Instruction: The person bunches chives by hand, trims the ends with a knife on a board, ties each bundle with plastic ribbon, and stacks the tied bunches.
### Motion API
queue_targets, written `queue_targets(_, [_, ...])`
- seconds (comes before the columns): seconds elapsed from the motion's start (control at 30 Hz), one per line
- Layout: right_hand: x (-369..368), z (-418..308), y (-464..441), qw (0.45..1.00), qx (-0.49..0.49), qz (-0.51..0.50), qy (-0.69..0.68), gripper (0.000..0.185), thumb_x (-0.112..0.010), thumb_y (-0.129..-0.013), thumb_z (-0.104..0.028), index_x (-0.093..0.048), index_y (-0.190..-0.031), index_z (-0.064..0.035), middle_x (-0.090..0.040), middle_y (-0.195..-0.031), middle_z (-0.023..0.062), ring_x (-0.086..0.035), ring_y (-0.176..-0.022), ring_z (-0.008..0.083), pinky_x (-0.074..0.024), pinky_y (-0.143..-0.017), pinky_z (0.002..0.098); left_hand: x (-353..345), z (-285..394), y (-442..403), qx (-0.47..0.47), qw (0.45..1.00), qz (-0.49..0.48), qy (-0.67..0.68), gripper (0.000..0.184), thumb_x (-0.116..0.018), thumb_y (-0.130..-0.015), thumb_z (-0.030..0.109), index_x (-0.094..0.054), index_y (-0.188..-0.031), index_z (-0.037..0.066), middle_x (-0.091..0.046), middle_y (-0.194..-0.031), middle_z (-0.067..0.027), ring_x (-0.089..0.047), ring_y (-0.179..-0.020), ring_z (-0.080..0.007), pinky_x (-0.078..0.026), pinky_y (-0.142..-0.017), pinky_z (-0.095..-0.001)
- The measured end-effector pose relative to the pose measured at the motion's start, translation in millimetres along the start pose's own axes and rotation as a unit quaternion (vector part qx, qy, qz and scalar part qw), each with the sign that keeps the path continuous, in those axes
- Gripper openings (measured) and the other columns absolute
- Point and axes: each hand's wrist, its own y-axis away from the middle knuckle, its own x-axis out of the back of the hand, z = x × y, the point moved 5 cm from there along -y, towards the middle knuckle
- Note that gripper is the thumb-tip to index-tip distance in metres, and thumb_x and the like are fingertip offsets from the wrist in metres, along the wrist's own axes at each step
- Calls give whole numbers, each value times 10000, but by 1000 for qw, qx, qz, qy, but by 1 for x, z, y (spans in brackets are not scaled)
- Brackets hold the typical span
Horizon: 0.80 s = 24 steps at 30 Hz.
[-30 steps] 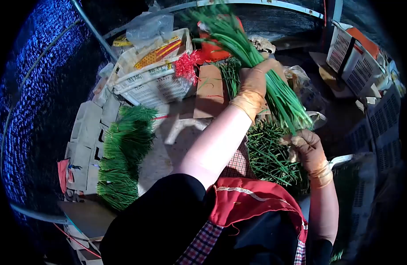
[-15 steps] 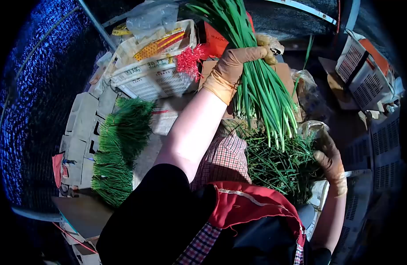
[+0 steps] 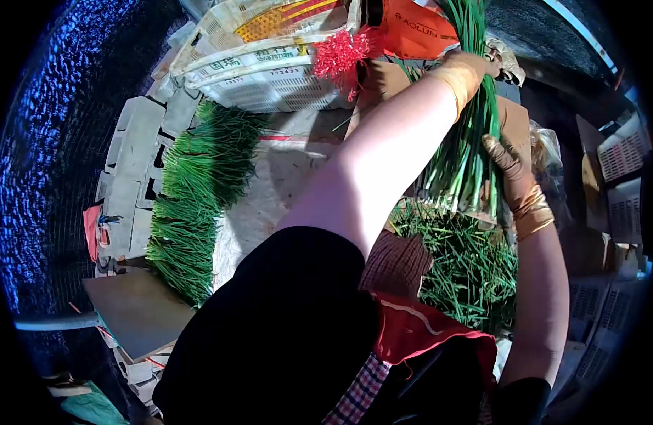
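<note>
My gloved left hand (image 3: 469,69) is closed round a bunch of garlic chives (image 3: 471,152), held with its pale cut ends downward. The leafy tops run past the upper edge of the view. Beside the lower stalks is my gloved right hand (image 3: 514,173), its thumb stretched along the bunch's right side; its other fingers are partly hidden. Behind the bunch stands a brown cardboard piece (image 3: 514,127). Below it lies a heap of loose green trimmings (image 3: 468,273).
Neat bundles of greens (image 3: 192,205) line the left side on a pale sheet (image 3: 291,156). A white plastic crate (image 3: 269,88) with red string (image 3: 340,55) stands at the back, near an orange bag (image 3: 411,28). More crates (image 3: 620,156) are at the right.
My left hand has carried the bunch to the right in view. The right hand has risen from beside the trimmings to the bunch's lower stalks. The camera view has shifted.
</note>
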Motion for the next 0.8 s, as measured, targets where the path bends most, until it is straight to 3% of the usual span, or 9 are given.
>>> queue_targets(0.13, [3,55,-34,998,-57,31,-9,773,-629,-784,-487,-382,-1302,31,-520,-1186,108,-479,-1069,163,-352,-937,257,1,-57,-68,36,958,-35,-281,565,-704,-706,332,-577,-1077,-74,-557,-1149,-226,-564,-998,-277,-413,-887,-335])
queue_targets(0.33, [13,113,-41,979,-75,178,69,720,-524,-852,-507,-394,-1288,52,-531,-1166,135,-479,-1060,175,-358,-931,266,-15,-150,-125,87,898,-71,-426,471,-545,-762,513,-655,-1037,146,-640,-1056,-56,-620,-944,-238,-468,-816,-379])
queue_targets(0.37, [7,109,-36,977,-32,171,125,710,-533,-873,-440,-320,-1320,68,-536,-1155,144,-487,-1057,187,-348,-949,280,-25,-173,-161,396,775,-150,-469,499,-529,-778,501,-629,-1077,114,-599,-1121,-101,-583,-1012,-244,-427,-873,-363])
queue_targets(0.43, [-14,111,-32,961,122,182,170,784,-638,-824,-296,-193,-1370,49,-405,-1296,182,-404,-1176,236,-314,-987,305,-27,-184,-150,658,561,-211,-455,527,-512,-795,490,-603,-1118,83,-558,-1186,-146,-545,-1080,-249,-387,-930,-346])
queue_targets(0.47, [-22,112,-30,917,200,195,286,839,-683,-790,-250,-162,-1384,32,-344,-1346,191,-369,-1213,256,-304,-999,318,-37,-184,-128,328,693,-186,-614,361,-609,-731,373,-654,-1004,140,-614,-1068,-83,-593,-972,-236,-441,-814,-360])
queue_targets(0.57, [-33,120,-31,918,157,183,315,899,-715,-670,-114,-184,-1387,-4,-276,-1372,214,-308,-1257,344,-286,-1037,365,-18,-127,-76,72,914,18,-399,563,-716,-659,231,-518,-1159,65,-579,-1116,-115,-571,-1006,-265,-459,-835,-370])
queue_targets(0.6, [-30,128,-33,904,129,188,362,900,-701,-652,-77,-184,-1385,-1,-270,-1375,218,-297,-1262,362,-287,-1040,368,-10,-128,-57,111,963,87,-231,735,-703,-675,269,-332,-1247,-6,-484,-1201,-182,-504,-1086,-303,-410,-910,-365])
queue_targets(0.67, [-25,135,-34,898,108,193,381,912,-680,-629,-34,-172,-1386,6,-219,-1405,224,-283,-1268,377,-261,-1056,351,-5,-126,-26,44,988,148,27,974,-646,-735,432,-98,-1362,-74,-282,-1356,-279,-324,-1255,-362,-290,-1034,-352])
queue_targets(0.8, [-10,155,-38,939,107,178,273,947,-689,-653,-28,-103,-1396,16,-209,-1413,203,-266,-1286,317,-241,-1056,327,-3,-132,41,-88,996,-7,19,994,-427,-809,635,-20,-1377,-73,-50,-1446,-249,-33,-1362,-291,-71,-1099,-339])
